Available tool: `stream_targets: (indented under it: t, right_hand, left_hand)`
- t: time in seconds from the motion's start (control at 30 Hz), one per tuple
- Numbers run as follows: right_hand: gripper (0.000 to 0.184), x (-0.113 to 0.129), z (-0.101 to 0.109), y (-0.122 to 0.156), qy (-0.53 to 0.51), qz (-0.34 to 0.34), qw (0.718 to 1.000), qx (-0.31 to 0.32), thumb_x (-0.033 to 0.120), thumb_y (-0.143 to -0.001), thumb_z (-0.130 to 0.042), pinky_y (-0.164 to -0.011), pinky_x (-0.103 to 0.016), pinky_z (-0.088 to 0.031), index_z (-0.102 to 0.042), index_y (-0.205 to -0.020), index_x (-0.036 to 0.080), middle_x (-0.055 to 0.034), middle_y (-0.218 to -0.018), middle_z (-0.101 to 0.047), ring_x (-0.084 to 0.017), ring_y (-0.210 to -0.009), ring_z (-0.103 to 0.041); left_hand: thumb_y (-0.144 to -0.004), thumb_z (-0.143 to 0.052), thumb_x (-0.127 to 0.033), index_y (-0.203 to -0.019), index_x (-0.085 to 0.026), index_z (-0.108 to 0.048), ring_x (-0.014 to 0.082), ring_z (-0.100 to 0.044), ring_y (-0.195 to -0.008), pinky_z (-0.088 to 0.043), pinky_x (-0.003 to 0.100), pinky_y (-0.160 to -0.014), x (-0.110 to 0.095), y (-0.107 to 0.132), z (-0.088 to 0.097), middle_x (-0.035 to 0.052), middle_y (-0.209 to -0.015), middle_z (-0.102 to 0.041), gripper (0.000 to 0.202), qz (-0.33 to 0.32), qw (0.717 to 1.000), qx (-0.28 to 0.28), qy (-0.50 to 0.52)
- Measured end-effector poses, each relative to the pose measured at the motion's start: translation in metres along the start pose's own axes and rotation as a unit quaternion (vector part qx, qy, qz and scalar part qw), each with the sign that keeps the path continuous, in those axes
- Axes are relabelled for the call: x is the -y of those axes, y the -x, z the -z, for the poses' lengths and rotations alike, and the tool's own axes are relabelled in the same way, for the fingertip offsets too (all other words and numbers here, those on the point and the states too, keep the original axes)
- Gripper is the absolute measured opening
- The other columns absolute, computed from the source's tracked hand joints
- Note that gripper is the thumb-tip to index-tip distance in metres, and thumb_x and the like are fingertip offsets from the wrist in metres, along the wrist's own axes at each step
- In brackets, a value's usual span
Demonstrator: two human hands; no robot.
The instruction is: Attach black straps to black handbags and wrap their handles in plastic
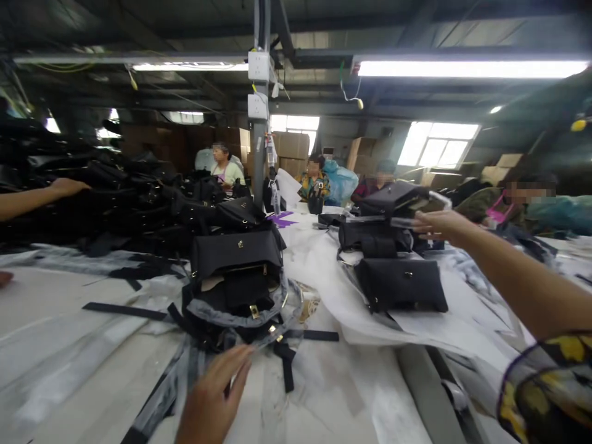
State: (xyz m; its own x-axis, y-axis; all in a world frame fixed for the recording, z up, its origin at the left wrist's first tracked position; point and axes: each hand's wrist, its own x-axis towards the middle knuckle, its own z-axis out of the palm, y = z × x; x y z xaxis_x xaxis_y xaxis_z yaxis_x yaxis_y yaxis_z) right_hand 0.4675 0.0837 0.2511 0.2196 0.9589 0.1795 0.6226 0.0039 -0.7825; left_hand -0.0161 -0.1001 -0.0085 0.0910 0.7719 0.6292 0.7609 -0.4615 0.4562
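Observation:
A black handbag (235, 250) with a gold clasp lies in front of me, its flap raised over an open zip. Its long strap (293, 308), wrapped in clear plastic, loops toward my left hand (215, 391), whose thumb and fingers are closed on it at the bag's near side. My right hand (437, 225) reaches forward over the right part of the table. Its fingers are closed on a plastic-wrapped strap (402, 222) beside a black bag (393, 196) on a stack. Nearer lies another black handbag (402, 283), flap down.
Black bags (139, 179) are heaped at the left, with another person's arm (50, 194) over them. A further hand (5, 279) shows at the left edge. White sheeting (319, 265) covers part of the table. A post with sockets (258, 68) rises behind. Several people sit across.

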Motion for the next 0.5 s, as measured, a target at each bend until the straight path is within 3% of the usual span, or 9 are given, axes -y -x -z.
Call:
stream_targets:
  t: [0.07, 0.13, 0.17, 0.23, 0.3, 0.4, 0.5]
  right_hand:
    - [0.038, -0.019, -0.030, 0.029, -0.006, -0.009, 0.998, 0.067, 0.045, -0.087, -0.057, -0.079, -0.034, -0.056, -0.070, -0.096, 0.010, -0.0231, -0.114, -0.070, -0.025, -0.096, -0.072]
    - [0.038, -0.027, -0.057, 0.066, -0.001, -0.004, 0.989, 0.145, 0.045, -0.079, -0.068, -0.076, -0.035, -0.059, -0.073, -0.101, 0.013, -0.0178, -0.103, -0.075, -0.027, -0.088, -0.073]
    - [0.040, -0.028, -0.069, 0.086, 0.028, 0.027, 0.978, 0.203, 0.046, -0.082, -0.066, -0.075, -0.035, -0.059, -0.073, -0.106, 0.014, -0.0153, -0.102, -0.076, -0.026, -0.087, -0.073]
    - [0.035, -0.025, -0.087, 0.131, 0.047, 0.065, 0.962, 0.261, 0.043, -0.081, -0.067, -0.080, -0.034, -0.057, -0.076, -0.103, 0.017, -0.0111, -0.100, -0.077, -0.026, -0.087, -0.073]
    - [0.030, -0.020, -0.097, 0.177, 0.120, 0.156, 0.932, 0.305, 0.039, -0.087, -0.062, -0.080, -0.033, -0.055, -0.076, -0.105, 0.021, -0.0076, -0.100, -0.077, -0.026, -0.088, -0.072]
    - [0.026, -0.012, -0.100, 0.232, 0.164, 0.224, 0.901, 0.334, 0.034, -0.090, -0.057, -0.077, -0.031, -0.053, -0.077, -0.105, 0.025, -0.0055, -0.093, -0.078, -0.024, -0.083, -0.072]
    - [0.027, -0.008, -0.100, 0.257, 0.121, 0.237, 0.900, 0.346, 0.034, -0.092, -0.056, -0.076, -0.028, -0.052, -0.076, -0.107, 0.024, -0.0061, -0.096, -0.078, -0.022, -0.083, -0.072]
  left_hand:
    - [-0.094, -0.055, -0.032, -0.118, -0.025, -0.068, 0.0256, -0.066, -0.110, -0.052, 0.042, -0.099, 0.018, -0.023, 0.004, 0.0068, -0.120, -0.071, 0.029, -0.041, 0.995, 0.024, -0.091]
    - [-0.091, -0.058, -0.026, -0.123, -0.022, -0.065, 0.0287, -0.061, -0.117, -0.044, 0.049, -0.105, 0.030, -0.045, 0.003, 0.0097, -0.126, -0.068, 0.033, -0.071, 0.982, 0.096, -0.149]
    - [-0.088, -0.060, -0.021, -0.124, -0.021, -0.064, 0.0301, -0.060, -0.117, -0.041, 0.051, -0.106, 0.034, -0.055, 0.000, 0.0110, -0.126, -0.068, 0.036, -0.073, 0.974, 0.137, -0.163]
    - [-0.083, -0.063, -0.014, -0.124, -0.021, -0.065, 0.0309, -0.065, -0.108, -0.043, 0.050, -0.101, 0.039, -0.072, -0.005, 0.0118, -0.114, -0.073, 0.042, -0.060, 0.962, 0.206, -0.169]
    - [-0.081, -0.063, -0.014, -0.119, -0.023, -0.068, 0.0282, -0.070, -0.091, -0.049, 0.041, -0.088, 0.041, -0.087, -0.007, 0.0092, -0.097, -0.077, 0.039, -0.046, 0.958, 0.239, -0.153]
    - [-0.086, -0.060, -0.029, -0.104, -0.027, -0.074, 0.0233, -0.071, -0.083, -0.050, 0.030, -0.075, 0.039, -0.119, 0.005, 0.0043, -0.093, -0.078, 0.023, -0.041, 0.966, 0.229, -0.110]
    - [-0.087, -0.057, -0.045, -0.088, -0.023, -0.076, 0.0214, -0.069, -0.081, -0.047, 0.027, -0.072, 0.025, -0.173, 0.031, 0.0020, -0.087, -0.076, 0.029, -0.016, 0.986, 0.155, -0.054]
